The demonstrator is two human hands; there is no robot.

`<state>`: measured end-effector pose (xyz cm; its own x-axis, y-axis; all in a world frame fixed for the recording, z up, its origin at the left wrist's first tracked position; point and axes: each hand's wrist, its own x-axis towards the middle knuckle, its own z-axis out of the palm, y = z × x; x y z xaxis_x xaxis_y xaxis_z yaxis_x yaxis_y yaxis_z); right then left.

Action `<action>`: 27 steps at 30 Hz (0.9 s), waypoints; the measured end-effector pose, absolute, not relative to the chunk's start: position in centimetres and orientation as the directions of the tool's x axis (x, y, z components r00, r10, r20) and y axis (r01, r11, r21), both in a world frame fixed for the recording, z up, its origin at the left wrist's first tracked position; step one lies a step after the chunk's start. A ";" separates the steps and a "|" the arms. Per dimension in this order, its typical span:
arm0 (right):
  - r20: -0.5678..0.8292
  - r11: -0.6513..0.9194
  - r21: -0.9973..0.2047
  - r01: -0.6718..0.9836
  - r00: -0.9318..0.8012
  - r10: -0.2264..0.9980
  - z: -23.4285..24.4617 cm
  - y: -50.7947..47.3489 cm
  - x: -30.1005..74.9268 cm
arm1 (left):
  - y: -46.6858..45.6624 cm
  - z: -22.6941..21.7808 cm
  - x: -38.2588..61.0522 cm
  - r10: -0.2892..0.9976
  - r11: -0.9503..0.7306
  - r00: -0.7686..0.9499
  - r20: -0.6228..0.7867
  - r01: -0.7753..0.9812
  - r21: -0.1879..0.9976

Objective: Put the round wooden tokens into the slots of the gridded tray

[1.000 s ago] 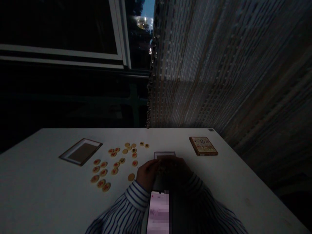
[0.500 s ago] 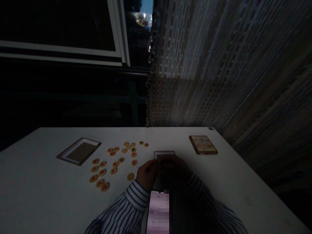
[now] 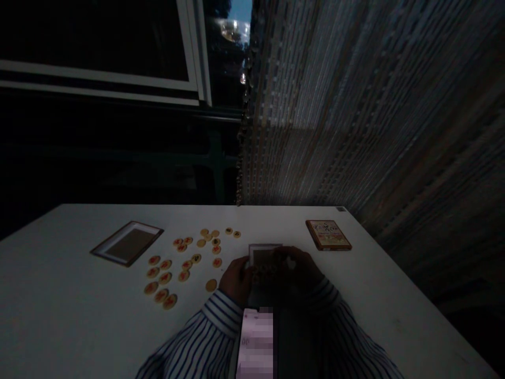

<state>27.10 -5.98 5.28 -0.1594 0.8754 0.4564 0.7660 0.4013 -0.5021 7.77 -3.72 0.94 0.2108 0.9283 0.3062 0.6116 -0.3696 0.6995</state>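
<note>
Between my hands is a shallow tray (image 3: 266,246) with a pale rim, holding several round Chinese chess pieces (image 3: 268,269) in its near part, dim in shadow. My left hand (image 3: 236,279) is closed at the tray's left side, thumb toward the pieces. At the right side my right hand (image 3: 300,266) has its fingers curled, a pale gap showing between them. Deep shadow hides what its fingertips hold. Left of my hands, loose Chinese chess pieces (image 3: 164,278) lie scattered, several with red characters. One blank piece (image 3: 211,285) lies close to my left hand.
An open box half (image 3: 128,243) with a brown inside lies at the left. A closed box (image 3: 329,235) with printed characters is at the right. A lit phone (image 3: 255,342) is close to me. Behind the white table (image 3: 98,326) hang string curtains (image 3: 307,131).
My right hand has moved right, away from my left hand, uncovering the tray and the pieces in it. My left hand stays nearly in place. The loose pieces keep their layout.
</note>
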 end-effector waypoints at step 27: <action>-0.050 0.259 -0.202 0.945 -0.274 0.960 8.9 -2.9 28.8 | -3.6 0.2 7.6 0.910 -0.415 0.284 0.303 0.617 0.668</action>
<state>28.78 -2.91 8.86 -0.2738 0.9605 -0.0503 0.9447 0.2587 -0.2016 7.61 -3.59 0.20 0.2837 0.9098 0.3029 0.6174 -0.4150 0.6682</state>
